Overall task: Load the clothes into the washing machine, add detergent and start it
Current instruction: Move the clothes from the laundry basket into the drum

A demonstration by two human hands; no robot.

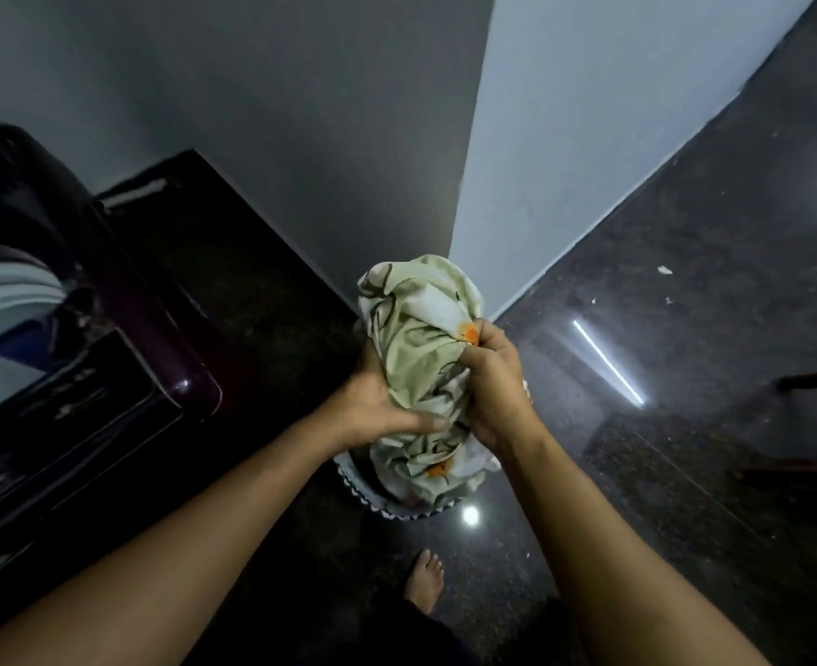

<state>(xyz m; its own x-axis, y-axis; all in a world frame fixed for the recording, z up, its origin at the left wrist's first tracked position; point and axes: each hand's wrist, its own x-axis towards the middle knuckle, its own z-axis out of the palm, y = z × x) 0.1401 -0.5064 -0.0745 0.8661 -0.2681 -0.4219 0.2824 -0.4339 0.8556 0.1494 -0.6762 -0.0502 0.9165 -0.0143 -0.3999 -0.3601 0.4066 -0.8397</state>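
Note:
A bundled pale green cloth (pixel 414 338) with white and orange flower print is held up in the middle of the view. My left hand (pixel 377 411) grips its left side and my right hand (pixel 490 382) is clenched on its right side. Its lower end hangs into a round laundry basket (pixel 363 492) with a scalloped rim on the floor, mostly hidden by the cloth. The dark maroon top-loading washing machine (pixel 108 338) stands at the left, lid raised, with light fabric (pixel 7 300) visible in its drum opening.
A grey wall corner (pixel 459 185) rises straight ahead behind the cloth. The floor (pixel 685 329) is dark polished stone with light reflections. My bare foot (pixel 426 579) stands just below the basket. A dark furniture leg shows at the right edge.

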